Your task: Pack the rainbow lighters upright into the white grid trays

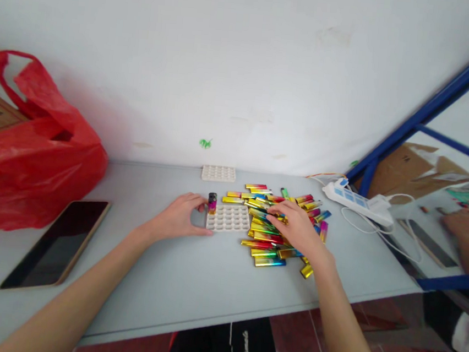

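So we're likely at the picking step: left hand [179,215] wide at nine o'clock on the white tray [228,220], one lighter [212,203] upright at its ten, right hand [296,226] on the shiny pile [268,237] at three, hold unclear, next move calling for a clean pinch.

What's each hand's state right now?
Left hand: open, at the left end of the white rectangular plastic tray.
Right hand: over shiny multicoloured slim metallic pieces; grip can't be told.
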Demonstrator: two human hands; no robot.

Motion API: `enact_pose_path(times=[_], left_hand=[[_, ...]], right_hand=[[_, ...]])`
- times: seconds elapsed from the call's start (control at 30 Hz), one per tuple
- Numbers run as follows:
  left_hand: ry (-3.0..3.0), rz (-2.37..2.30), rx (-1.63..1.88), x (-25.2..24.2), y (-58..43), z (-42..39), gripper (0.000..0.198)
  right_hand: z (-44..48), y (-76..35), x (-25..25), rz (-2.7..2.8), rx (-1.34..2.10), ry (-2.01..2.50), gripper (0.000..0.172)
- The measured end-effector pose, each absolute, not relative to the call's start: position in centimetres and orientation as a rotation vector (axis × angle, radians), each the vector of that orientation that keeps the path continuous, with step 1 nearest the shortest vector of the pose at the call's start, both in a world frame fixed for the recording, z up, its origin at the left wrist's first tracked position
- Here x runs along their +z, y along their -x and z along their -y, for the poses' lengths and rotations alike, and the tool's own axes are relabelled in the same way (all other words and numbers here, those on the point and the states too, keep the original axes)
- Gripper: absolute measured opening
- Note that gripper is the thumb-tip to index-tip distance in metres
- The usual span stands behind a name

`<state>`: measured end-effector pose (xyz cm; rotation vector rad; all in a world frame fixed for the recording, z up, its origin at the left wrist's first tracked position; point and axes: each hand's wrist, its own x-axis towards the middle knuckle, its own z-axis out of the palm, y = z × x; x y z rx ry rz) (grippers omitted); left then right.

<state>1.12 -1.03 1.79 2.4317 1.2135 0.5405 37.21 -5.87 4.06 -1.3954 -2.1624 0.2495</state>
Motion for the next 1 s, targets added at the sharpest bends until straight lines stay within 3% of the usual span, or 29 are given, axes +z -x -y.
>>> enact_pose_path(times=[0.37,0.5,0.73,0.87,1.0], left_hand=[[-2.438,-1.205,0.569,1.7,-1.1,1.1,0.060],[-2.441,-1.206,0.556,1.7,-1.1,1.1,0.060],[-2.443,-1.213,0.549,1.6,-1.1,1.2,0.060],[-2.450,-1.218,0.545,1.6,-1.2,1.1,0.059],[-2.448,-1.208,0.569,1.6,-1.3,1.2,0.058]], right_hand=[[5.1,-37.8,2.9,2.263,0.247,1.542,0.011],[4.5,-38.0,3.4,2.133,0.387,1.484,0.010],[2.6,-34.7,4.4,1.246,1.006,1.236,0.046],[1.4,-30.5,6.0,0.920,1.155,0.924,0.053],[1.6,-26.8,6.3,0.982,1.382,0.788,0.055]])
